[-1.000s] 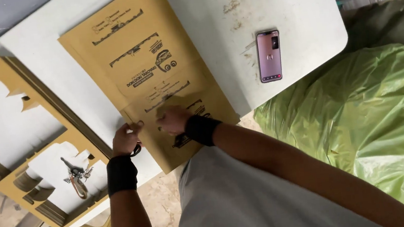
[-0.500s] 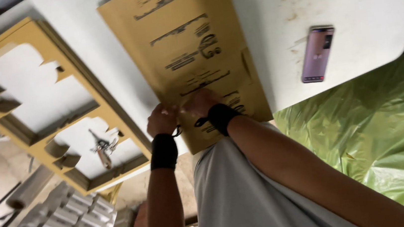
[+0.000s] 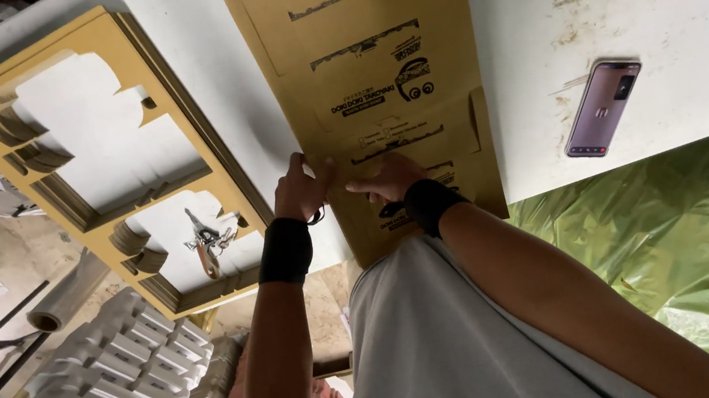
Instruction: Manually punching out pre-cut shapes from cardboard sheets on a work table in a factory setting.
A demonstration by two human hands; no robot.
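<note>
Sheet: flat brown printed cardboard sheet (image 3: 376, 74) lying on the white table (image 3: 659, 9), its near end hanging past the table edge toward the person.
Left hand: left hand (image 3: 299, 189) curled closed on the sheet's left edge near the bottom, thumb side pressed against the board; black wristband (image 3: 285, 250) on the wrist.
Right hand: right hand (image 3: 387, 178) laid palm down on the printed face just beside the left hand, fingers loosely bent and pointing left; whether they pinch a flap or only press, I cannot tell. A second black band sits on this wrist.
Stack at left: pile of die-cut cardboard frames (image 3: 95, 156) with large cut-out windows, resting on the same table, well apart from the hands.
Inside lower window: small metal tool with a ring of keys (image 3: 205, 239).
Phone: smartphone (image 3: 602, 107) with lit screen, face up on the table to the right of the sheet.
Right foreground: green plastic sheeting (image 3: 683, 235), crumpled.
Lower left: stacks of white moulded trays (image 3: 119, 382) below table level.
</note>
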